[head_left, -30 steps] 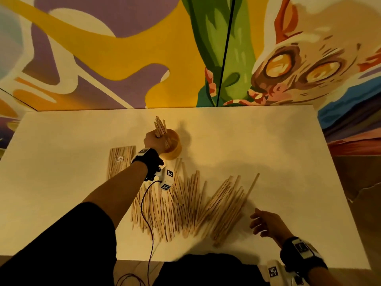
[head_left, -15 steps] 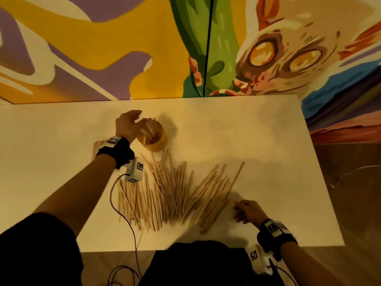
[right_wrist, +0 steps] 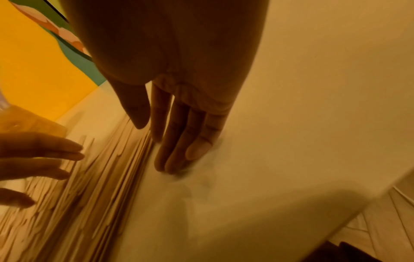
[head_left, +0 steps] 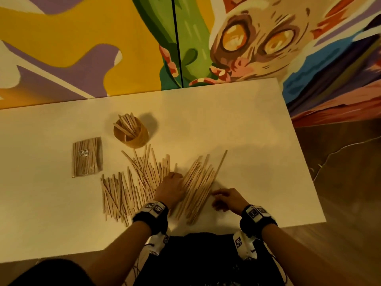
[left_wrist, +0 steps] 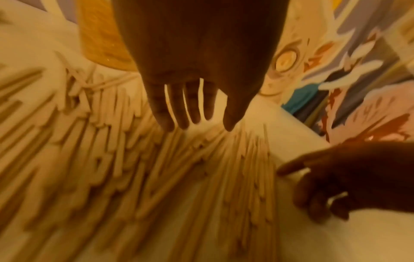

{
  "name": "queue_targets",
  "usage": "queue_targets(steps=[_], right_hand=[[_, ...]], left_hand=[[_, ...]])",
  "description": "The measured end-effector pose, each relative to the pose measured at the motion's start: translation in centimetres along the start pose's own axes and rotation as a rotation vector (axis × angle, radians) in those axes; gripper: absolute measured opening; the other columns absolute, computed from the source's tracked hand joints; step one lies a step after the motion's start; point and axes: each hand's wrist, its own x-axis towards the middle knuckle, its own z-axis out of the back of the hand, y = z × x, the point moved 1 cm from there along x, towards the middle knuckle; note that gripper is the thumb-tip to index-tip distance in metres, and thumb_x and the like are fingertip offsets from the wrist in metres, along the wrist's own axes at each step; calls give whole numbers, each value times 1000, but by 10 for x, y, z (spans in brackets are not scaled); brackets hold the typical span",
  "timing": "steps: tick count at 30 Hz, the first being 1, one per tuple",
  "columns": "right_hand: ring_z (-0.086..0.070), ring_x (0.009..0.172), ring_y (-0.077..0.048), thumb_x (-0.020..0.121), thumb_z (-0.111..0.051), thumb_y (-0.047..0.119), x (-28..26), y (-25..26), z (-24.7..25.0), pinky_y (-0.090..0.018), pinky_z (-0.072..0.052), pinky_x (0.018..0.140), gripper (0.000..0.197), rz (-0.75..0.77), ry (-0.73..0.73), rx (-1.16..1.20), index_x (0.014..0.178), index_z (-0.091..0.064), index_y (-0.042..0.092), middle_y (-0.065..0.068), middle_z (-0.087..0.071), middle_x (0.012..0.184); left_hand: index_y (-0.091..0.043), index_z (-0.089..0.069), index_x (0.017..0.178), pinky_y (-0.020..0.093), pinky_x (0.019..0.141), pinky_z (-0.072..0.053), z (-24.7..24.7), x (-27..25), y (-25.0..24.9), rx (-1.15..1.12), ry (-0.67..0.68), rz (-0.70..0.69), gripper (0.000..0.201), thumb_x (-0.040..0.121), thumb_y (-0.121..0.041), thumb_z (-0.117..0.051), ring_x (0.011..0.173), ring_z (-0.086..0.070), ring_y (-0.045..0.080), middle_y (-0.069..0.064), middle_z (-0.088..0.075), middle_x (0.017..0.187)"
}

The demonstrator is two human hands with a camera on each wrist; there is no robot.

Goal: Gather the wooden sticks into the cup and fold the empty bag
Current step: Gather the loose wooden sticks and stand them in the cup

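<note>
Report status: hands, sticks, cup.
Both hands open, left hand and right hand flanking loose sticks. Cup part filled. Bag untouched.

Your left hand (head_left: 170, 189) reaches toward 12 o'clock, palm down, fingers (left_wrist: 179, 106) straight and slightly spread, thumb out on its 3 o'clock side. Your right hand (head_left: 227, 199) lies at 3 o'clock of the left, well apart from it, palm turned toward 9 o'clock. Its fingers (right_wrist: 179, 138) are straight and pressed together, tips down at the bench (head_left: 257, 141), thumb held apart. Both forearms come up from 6 o'clock, each with a dark wrist strap.
</note>
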Motion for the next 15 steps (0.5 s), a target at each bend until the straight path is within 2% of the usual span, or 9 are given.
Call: queue_targets(steps=[3, 6, 8, 11, 15], right_hand=[[-68, 62, -12, 100, -51, 19, 1, -5, 2, -21, -51, 55, 23, -10, 5, 9, 114, -64, 7, -6, -73, 82], [-68, 59, -10, 99, -53, 19, 3, -9, 5, -21, -51, 55, 22, -22, 6, 26, 110, -65, 5, -2, -73, 75], [-69, 59, -10, 99, -53, 19, 4, -9, 5, -21, -51, 55, 21, -20, 11, 33, 108, -66, 5, -2, -73, 73], [-69, 58, -11, 99, -53, 18, 6, -9, 6, -21, -51, 53, 21, -18, 20, 31, 107, -66, 3, -4, -73, 73], [-70, 59, -13, 99, -53, 18, 9, -11, 8, -22, -53, 53, 20, -14, 30, 49, 104, -65, 4, -6, -74, 73]], left_hand=[[-17, -36, 140, 42, 95, -46, -18, 1, -13, 97, -18, 36, 70, 84, -50, -62, 127, -39, 28, 6, -36, 141], [-16, -23, 146, 46, 92, -48, -26, 5, -23, 183, -20, 47, 101, 72, -76, -57, 125, -40, 30, 7, -33, 140], [-13, -15, 148, 46, 92, -49, -28, 8, -31, 229, -13, 43, 113, 68, -83, -53, 124, -41, 32, 10, -32, 141], [-9, -12, 148, 43, 91, -46, -28, 8, -45, 256, -3, 35, 113, 71, -82, -51, 122, -42, 33, 12, -33, 138], [-9, -17, 144, 42, 83, -50, -34, 10, -53, 259, -11, -21, 104, 75, -83, -41, 112, -48, 31, 11, -39, 132]])
